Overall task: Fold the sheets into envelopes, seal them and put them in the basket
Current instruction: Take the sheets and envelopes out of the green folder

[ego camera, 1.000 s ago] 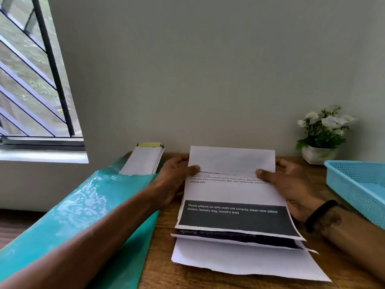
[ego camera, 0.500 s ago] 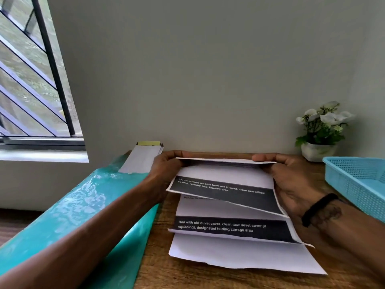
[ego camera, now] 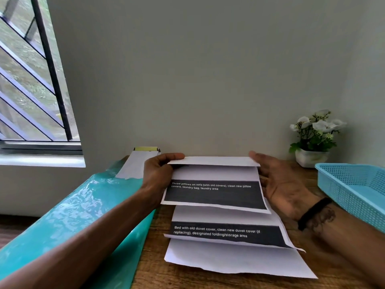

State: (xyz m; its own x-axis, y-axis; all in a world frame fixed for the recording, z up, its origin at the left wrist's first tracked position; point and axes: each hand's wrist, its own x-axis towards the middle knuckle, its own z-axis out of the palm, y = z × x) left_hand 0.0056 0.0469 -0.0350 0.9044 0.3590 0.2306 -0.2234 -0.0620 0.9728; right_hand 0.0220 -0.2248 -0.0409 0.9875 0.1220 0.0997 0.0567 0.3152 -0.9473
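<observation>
A white printed sheet (ego camera: 214, 192) with a dark text band is lifted off the wooden table, its far edge bent over toward me. My left hand (ego camera: 159, 174) pinches its left edge, thumb over the bent flap. My right hand (ego camera: 281, 182) holds the right edge, thumb on the flap's corner. Below it lie more sheets (ego camera: 229, 243), one with a dark band, on the table. The blue mesh basket (ego camera: 354, 190) stands at the right.
A glossy teal folder (ego camera: 79, 213) lies at the left with a stack of white envelopes (ego camera: 137, 163) at its far end by the wall. A small white pot of white flowers (ego camera: 312, 142) stands back right. A barred window is at the left.
Both hands lifted the top sheet off the pile and brought its far edge over toward me. The sheet underneath, with its dark band, is now exposed.
</observation>
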